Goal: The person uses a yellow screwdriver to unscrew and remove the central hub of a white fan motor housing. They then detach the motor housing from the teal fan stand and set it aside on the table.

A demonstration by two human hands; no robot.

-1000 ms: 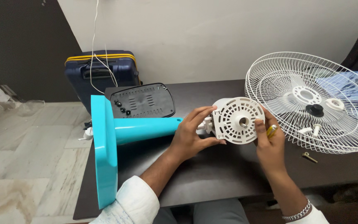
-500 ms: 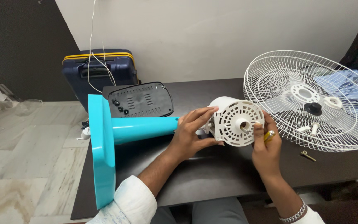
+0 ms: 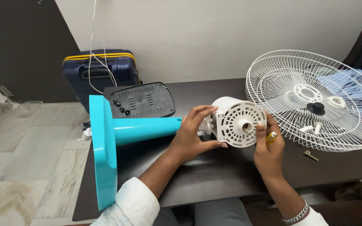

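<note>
A left hand [image 3: 191, 136] grips the white fan motor housing [image 3: 237, 121]; the right hand [image 3: 267, 148], clutching a screwdriver [image 3: 271, 137], steadies its face. The sideways turquoise stand [image 3: 118, 136] could roll, twisting the housing loose.

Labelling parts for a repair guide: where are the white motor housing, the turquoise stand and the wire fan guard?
white motor housing [image 3: 240, 121], head view, slotted front face.
turquoise stand [image 3: 144, 129], head view, pole.
wire fan guard [image 3: 273, 79], head view, wire spokes.

Home room: suitcase [image 3: 101, 73], marble floor [image 3: 26, 159]
</note>
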